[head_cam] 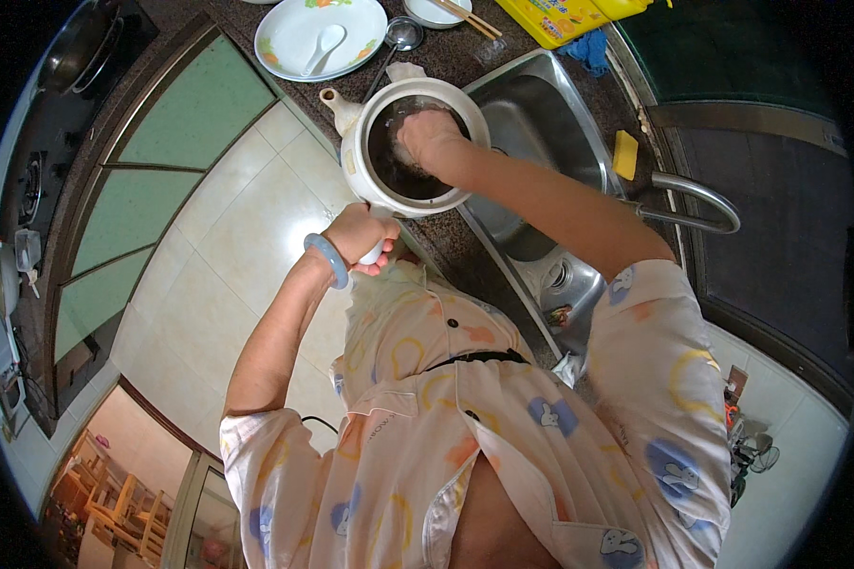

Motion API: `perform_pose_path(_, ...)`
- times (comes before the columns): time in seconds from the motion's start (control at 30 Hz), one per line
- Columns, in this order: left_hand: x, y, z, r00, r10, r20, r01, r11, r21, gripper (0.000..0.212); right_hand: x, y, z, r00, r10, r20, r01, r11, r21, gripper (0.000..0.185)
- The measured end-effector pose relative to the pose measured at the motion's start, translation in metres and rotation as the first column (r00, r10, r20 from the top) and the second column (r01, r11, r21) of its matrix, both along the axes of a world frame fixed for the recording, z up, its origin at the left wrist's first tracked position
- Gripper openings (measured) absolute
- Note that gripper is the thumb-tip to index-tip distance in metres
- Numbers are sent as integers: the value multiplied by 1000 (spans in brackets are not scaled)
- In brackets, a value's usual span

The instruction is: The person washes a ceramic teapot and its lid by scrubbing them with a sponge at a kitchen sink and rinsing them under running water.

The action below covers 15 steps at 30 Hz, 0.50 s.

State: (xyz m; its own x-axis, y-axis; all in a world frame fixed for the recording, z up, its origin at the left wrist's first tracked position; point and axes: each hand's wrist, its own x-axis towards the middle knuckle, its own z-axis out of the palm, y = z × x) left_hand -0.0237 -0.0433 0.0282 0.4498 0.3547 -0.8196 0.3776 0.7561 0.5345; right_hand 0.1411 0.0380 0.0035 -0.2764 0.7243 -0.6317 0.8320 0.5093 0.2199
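Note:
A white ceramic pot [351,162] with a short spout and a dark inside stands on the counter at the sink's left edge. Into its mouth reaches my right hand [427,142], fingers curled and partly hidden against the dark inside; whether they hold something cannot be told. My left hand [364,238], with a pale blue bangle [325,260] at the wrist, is closed around the pot's white side handle [373,254].
Beyond the pot lie a plate [274,39] with a white spoon [325,48], a ladle [403,33] and chopsticks [478,21]. The steel sink [534,135], its faucet [712,206] and a yellow sponge [625,155] are at the right. A stove [35,178] stands far left.

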Motion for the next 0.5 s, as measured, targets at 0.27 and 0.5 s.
perform_pose_path(0.27, 2, 2, 3, 999, -22, -28, 23, 1000, 11, 12, -12, -31, -18, 883, -243, -401, 165, 961, -220, 22)
perform_pose_path(0.5, -1, 2, -1, 997, -72, -36, 73, 997, 10, 11, -30, -11, 15, 844, -324, -427, 294, 946, -135, 18)
